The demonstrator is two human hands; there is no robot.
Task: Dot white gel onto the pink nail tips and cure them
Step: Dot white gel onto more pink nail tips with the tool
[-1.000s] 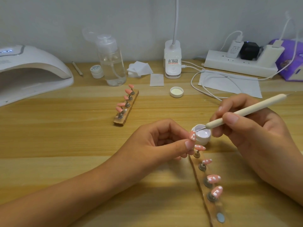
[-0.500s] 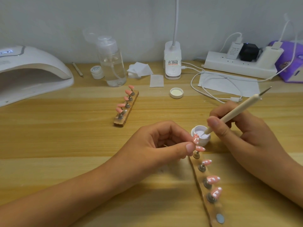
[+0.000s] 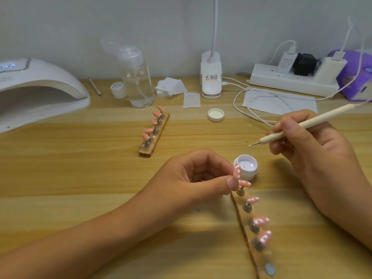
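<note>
My left hand [image 3: 198, 179] pinches a pink nail tip [image 3: 237, 171] with white dots, held just left of the open white gel pot [image 3: 246, 165]. My right hand [image 3: 314, 156] grips a cream dotting pen [image 3: 302, 124], its metal point raised above and left of the pot with a white bead on it. A wooden holder strip [image 3: 244, 234] runs from the pot toward me and carries several dotted pink tips. A second wooden holder [image 3: 155, 136] with plain pink tips lies farther back. The white curing lamp [image 3: 38, 91] stands at the far left.
Along the wall stand a clear pump bottle [image 3: 136, 77], a small white jar [image 3: 118, 90], cotton pads [image 3: 171, 88], a desk lamp base [image 3: 211, 77], a power strip [image 3: 293, 77] with cables, and a purple tissue pack [image 3: 356, 75]. The pot's lid [image 3: 215, 115] lies mid-table.
The pen dipped into the gel pot, then my right hand lifted it out and up to the right. My left hand stayed put with the nail tip.
</note>
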